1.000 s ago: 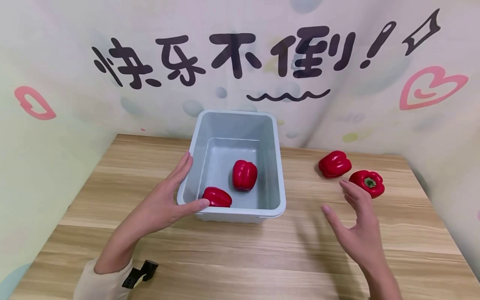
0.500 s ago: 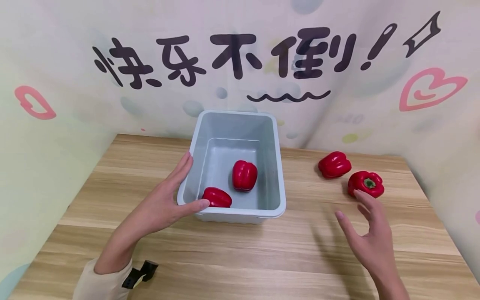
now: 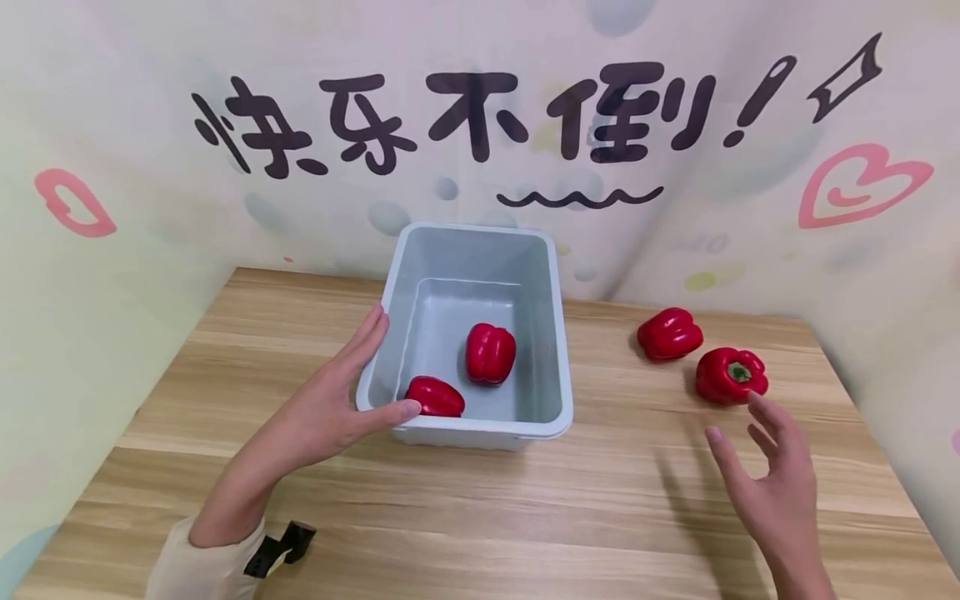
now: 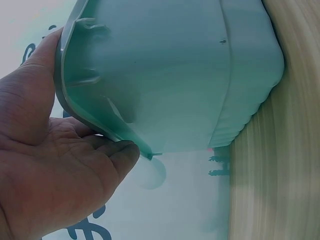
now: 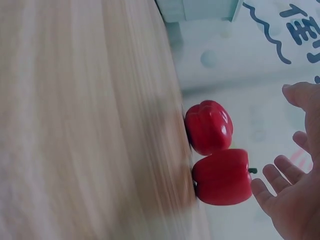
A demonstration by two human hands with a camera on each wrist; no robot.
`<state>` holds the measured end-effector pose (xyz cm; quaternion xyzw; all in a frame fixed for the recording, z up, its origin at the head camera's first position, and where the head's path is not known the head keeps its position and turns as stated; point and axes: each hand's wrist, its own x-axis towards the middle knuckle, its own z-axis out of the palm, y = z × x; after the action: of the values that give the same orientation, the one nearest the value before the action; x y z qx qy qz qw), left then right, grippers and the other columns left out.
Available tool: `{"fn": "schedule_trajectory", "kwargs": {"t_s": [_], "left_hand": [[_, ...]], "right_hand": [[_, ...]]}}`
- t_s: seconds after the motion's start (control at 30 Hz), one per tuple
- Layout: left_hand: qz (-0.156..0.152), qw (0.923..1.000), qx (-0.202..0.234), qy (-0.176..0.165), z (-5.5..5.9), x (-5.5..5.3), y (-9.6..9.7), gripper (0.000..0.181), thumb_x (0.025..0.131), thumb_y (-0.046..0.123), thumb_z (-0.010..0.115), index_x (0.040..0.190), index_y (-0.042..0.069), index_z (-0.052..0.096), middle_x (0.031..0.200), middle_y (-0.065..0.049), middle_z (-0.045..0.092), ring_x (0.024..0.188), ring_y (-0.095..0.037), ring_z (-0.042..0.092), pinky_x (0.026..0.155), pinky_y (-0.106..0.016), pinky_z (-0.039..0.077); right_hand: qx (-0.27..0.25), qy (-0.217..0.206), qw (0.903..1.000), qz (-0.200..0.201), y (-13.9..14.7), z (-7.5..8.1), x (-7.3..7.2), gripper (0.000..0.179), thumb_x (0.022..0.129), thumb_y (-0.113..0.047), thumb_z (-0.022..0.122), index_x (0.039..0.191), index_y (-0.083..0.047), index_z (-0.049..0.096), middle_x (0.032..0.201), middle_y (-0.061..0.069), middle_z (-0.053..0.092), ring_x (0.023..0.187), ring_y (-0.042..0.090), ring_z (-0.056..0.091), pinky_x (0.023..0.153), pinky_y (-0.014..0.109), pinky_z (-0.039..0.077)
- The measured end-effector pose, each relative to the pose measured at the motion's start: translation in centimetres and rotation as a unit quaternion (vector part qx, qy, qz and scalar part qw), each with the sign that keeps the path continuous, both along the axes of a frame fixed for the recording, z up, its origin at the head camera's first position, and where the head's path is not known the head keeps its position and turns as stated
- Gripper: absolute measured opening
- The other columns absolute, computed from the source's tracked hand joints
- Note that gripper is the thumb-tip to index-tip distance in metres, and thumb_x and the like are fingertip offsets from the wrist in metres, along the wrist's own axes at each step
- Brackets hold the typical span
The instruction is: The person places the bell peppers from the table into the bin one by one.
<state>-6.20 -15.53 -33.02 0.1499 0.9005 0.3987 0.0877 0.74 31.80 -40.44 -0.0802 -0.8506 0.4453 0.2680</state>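
Note:
My left hand holds the near-left corner of a light grey-blue plastic bin, its thumb over the front rim. From the left wrist view, the fingers lie under the bin's outer lip. Inside the bin are two red bell peppers: one pepper sits near the middle, another by the front wall. My right hand hovers over the table at right, thumb and fingers spread apart and holding nothing. Its index fingertip overlaps the edge of a red bell pepper with a green stem.
One more red bell pepper lies just behind and left of the stemmed one. The wood-grain table ends at a printed cloth backdrop behind the bin. A black strap piece sits at the left sleeve.
My right hand has drawn back toward the right and nearer to me, away from the two peppers on the table. The left hand and the bin have stayed in place.

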Motion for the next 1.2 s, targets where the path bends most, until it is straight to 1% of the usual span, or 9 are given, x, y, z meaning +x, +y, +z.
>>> {"fn": "schedule_trajectory", "kwargs": {"t_s": [0.1, 0.2, 0.33, 0.47, 0.57, 0.67, 0.8, 1.0, 1.2], "left_hand": [[0.001, 1.0, 0.005, -0.001, 0.0, 0.0, -0.1, 0.111, 0.091, 0.054, 0.079, 0.171, 0.026, 0.007, 0.181, 0.006, -0.001, 0.167, -0.039, 0.015, 0.117, -0.069, 0.042], [0.003, 1.0, 0.008, -0.002, 0.0, 0.1, -0.1, 0.111, 0.091, 0.054, 0.079, 0.171, 0.026, 0.007, 0.181, 0.007, -0.001, 0.166, -0.039, 0.015, 0.116, -0.069, 0.042], [0.003, 1.0, 0.007, -0.001, 0.0, 0.1, -0.1, 0.111, 0.091, 0.055, 0.078, 0.171, 0.026, 0.007, 0.181, 0.006, -0.001, 0.167, -0.039, 0.014, 0.117, -0.07, 0.041], [0.001, 1.0, 0.009, 0.002, -0.1, 0.1, -0.1, 0.111, 0.091, 0.054, 0.079, 0.171, 0.025, 0.007, 0.181, 0.006, -0.001, 0.167, -0.039, 0.014, 0.116, -0.069, 0.042], [-0.001, 0.9999, 0.015, 0.004, -0.1, 0.1, -0.1, 0.111, 0.092, 0.052, 0.079, 0.171, 0.025, 0.007, 0.181, 0.006, 0.0, 0.166, -0.039, 0.015, 0.116, -0.068, 0.043], [-0.003, 0.9998, 0.017, 0.005, -0.1, 0.1, -0.1, 0.11, 0.092, 0.052, 0.079, 0.171, 0.025, 0.007, 0.181, 0.006, 0.0, 0.167, -0.039, 0.015, 0.117, -0.068, 0.042], [-0.001, 0.9999, 0.011, 0.005, -0.1, 0.1, -0.2, 0.111, 0.092, 0.053, 0.079, 0.171, 0.024, 0.008, 0.181, 0.005, 0.0, 0.167, -0.038, 0.015, 0.118, -0.069, 0.04], [-0.001, 0.9999, 0.014, 0.005, -0.3, 0.0, -0.1, 0.111, 0.091, 0.053, 0.079, 0.171, 0.025, 0.009, 0.181, 0.005, 0.002, 0.166, -0.038, 0.016, 0.116, -0.068, 0.043], [-0.002, 0.9999, 0.013, 0.006, -0.4, -0.1, -0.1, 0.111, 0.091, 0.054, 0.079, 0.171, 0.026, 0.008, 0.181, 0.006, 0.001, 0.167, -0.038, 0.015, 0.117, -0.069, 0.041]], "right_hand": [[-0.013, -0.009, 0.9999, -0.004, 0.2, -0.2, -0.1, 0.067, 0.089, 0.005, 0.078, 0.151, -0.007, 0.054, 0.14, -0.013, 0.054, 0.131, -0.003, 0.052, 0.104, 0.001, 0.043], [-0.018, -0.012, 0.9998, -0.001, 0.3, -0.5, -0.3, 0.067, 0.09, 0.003, 0.078, 0.151, -0.009, 0.054, 0.142, -0.006, 0.054, 0.132, -0.001, 0.052, 0.104, 0.002, 0.043], [-0.014, -0.018, 0.9997, -0.011, 0.6, -0.8, -0.4, 0.068, 0.09, 0.001, 0.078, 0.152, -0.009, 0.054, 0.141, -0.009, 0.054, 0.13, -0.002, 0.052, 0.103, 0.001, 0.043], [-0.019, -0.038, 0.9988, -0.024, 1.0, -1.1, -0.4, 0.07, 0.092, -0.002, 0.078, 0.155, -0.01, 0.05, 0.142, -0.012, 0.051, 0.13, -0.005, 0.05, 0.103, 0.0, 0.042], [-0.025, -0.044, 0.9981, -0.035, 1.2, -1.2, -0.6, 0.072, 0.093, -0.005, 0.078, 0.157, -0.012, 0.047, 0.147, -0.005, 0.052, 0.13, -0.005, 0.05, 0.103, 0.0, 0.041], [-0.034, -0.054, 0.9967, -0.049, 1.5, -1.1, -0.9, 0.075, 0.094, -0.008, 0.078, 0.16, -0.015, 0.043, 0.153, 0.007, 0.052, 0.133, -0.002, 0.05, 0.104, 0.0, 0.041], [-0.056, -0.088, 0.9925, -0.063, 1.8, -1.1, -1.2, 0.082, 0.096, -0.014, 0.077, 0.164, -0.021, 0.033, 0.161, 0.015, 0.045, 0.141, 0.005, 0.047, 0.107, 0.0, 0.039], [-0.086, -0.11, 0.9876, -0.072, 2.6, -1.4, -1.9, 0.085, 0.097, -0.017, 0.077, 0.165, -0.022, 0.027, 0.166, 0.013, 0.041, 0.148, 0.015, 0.045, 0.113, 0.005, 0.039], [-0.099, -0.131, 0.9837, -0.075, 3.2, -1.8, -2.5, 0.086, 0.098, -0.023, 0.076, 0.166, -0.025, 0.024, 0.172, 0.011, 0.034, 0.158, 0.021, 0.038, 0.117, 0.006, 0.036]]}}
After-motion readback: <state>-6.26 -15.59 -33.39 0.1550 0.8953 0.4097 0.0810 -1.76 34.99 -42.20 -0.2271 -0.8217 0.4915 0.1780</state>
